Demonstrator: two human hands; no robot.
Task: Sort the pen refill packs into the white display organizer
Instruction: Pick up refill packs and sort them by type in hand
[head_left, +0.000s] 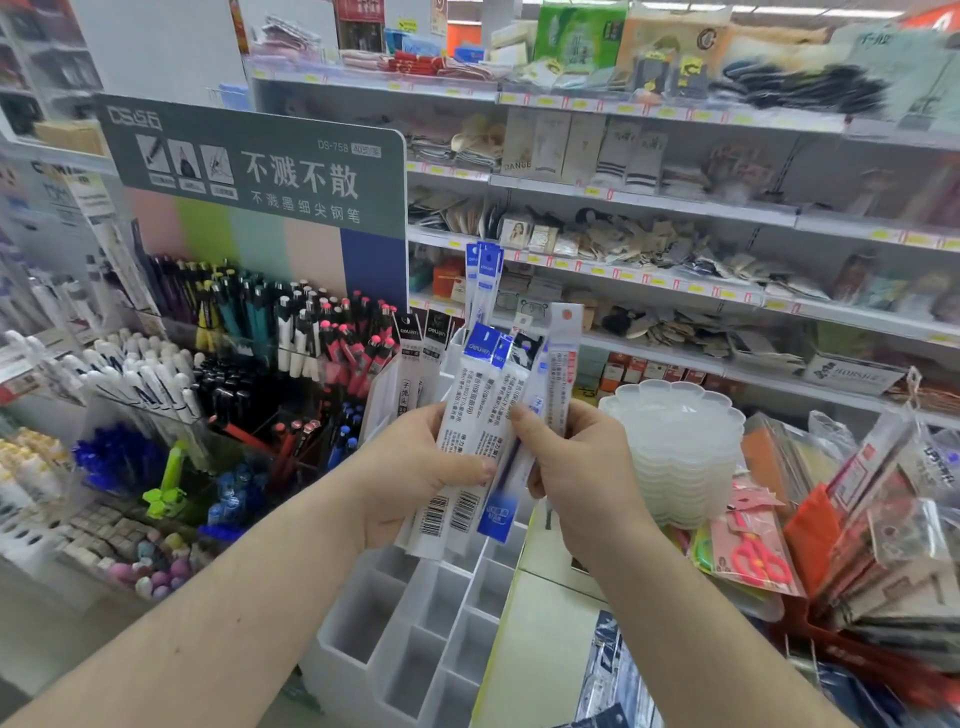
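The refill packs (467, 447) are fanned at the middle of the frame, gripped by the left hand (410, 467) and pinched by the right hand (576, 467), while the white organizer (415, 623) below shows mostly empty compartments, so most sorting seems left.

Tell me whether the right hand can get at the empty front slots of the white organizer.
Probably yes: the white plastic display organizer sits open-topped below the right hand, nothing between, though it grips white-and-blue refill packs.

Two hands (415, 467), one organizer (415, 639)
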